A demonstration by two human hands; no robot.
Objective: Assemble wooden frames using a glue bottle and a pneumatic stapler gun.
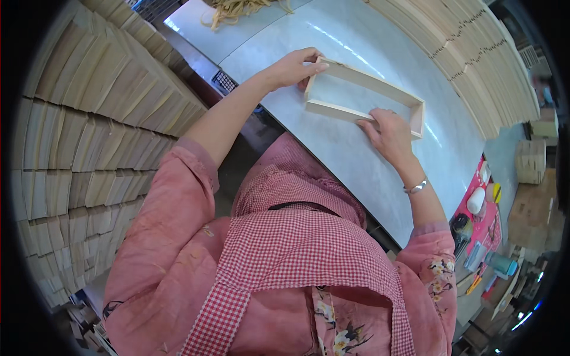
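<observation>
A long, narrow wooden frame (380, 86) of pale bare wood, open through the middle, is held over the light, glossy tabletop (279, 59). My left hand (297, 68) grips its far left corner, thumb on the top edge and fingers round the short end. Along the near long side, my right hand (389, 133) is closed on the wood towards the right end, with the thumb on the near face. The tabletop shows through the frame's opening. Whether the frame rests on the table or is slightly lifted, I cannot tell.
Thin wooden boards (475, 53) are stacked along the table's far right. Tall stacks of wooden pieces (89, 107) rise at my left. Pale strips (237, 10) lie at the far left. Bottles and small tools lie on a pink sheet (484, 219) at the right.
</observation>
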